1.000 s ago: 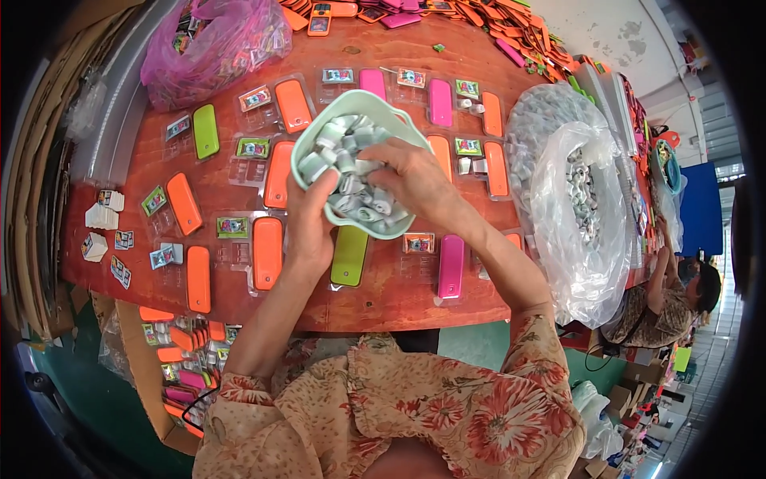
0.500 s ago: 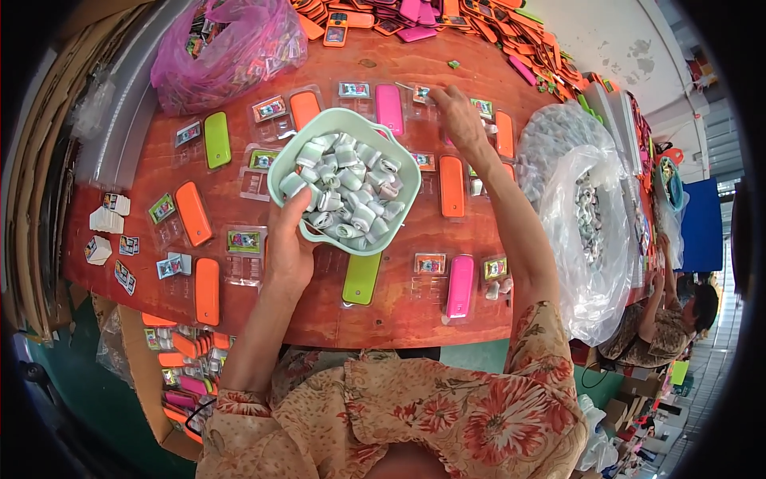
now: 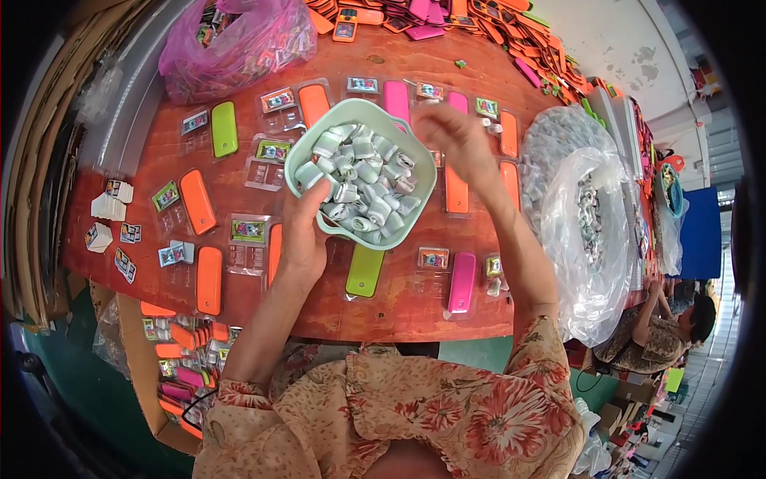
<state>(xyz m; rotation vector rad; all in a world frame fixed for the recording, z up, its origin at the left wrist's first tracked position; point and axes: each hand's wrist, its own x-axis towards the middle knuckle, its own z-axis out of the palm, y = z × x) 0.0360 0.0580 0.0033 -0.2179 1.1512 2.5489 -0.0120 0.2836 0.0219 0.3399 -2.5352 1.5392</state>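
My left hand (image 3: 305, 235) grips the near left rim of a pale green plastic basin (image 3: 427, 185), thumb over the edge, and holds it above the table. Inside is a heap of small white-and-green rolled pieces (image 3: 357, 177). To the right of the basin is my right hand (image 3: 464, 142), its fingers smeared by motion, so what they hold does not show. Beneath that hand lies an orange phone-shaped case (image 3: 456, 194) in a clear plastic tray. Other trays around it hold a pink case (image 3: 461, 283), a green case (image 3: 365, 271) and small colourful packets (image 3: 433, 257).
A pink bag (image 3: 239, 60) stands at the far left, and clear bags (image 3: 590, 279) of rolls at the right. Loose phone-shaped cases (image 3: 487, 24) pile up at the back. Card stacks (image 3: 108, 209) lie left. A filled carton (image 3: 148, 391) sits below; a co-worker (image 3: 658, 327) is at far right.
My right hand has drawn back from a tray at the far side toward the basin. My left hand and the basin have shifted slightly right in the picture.
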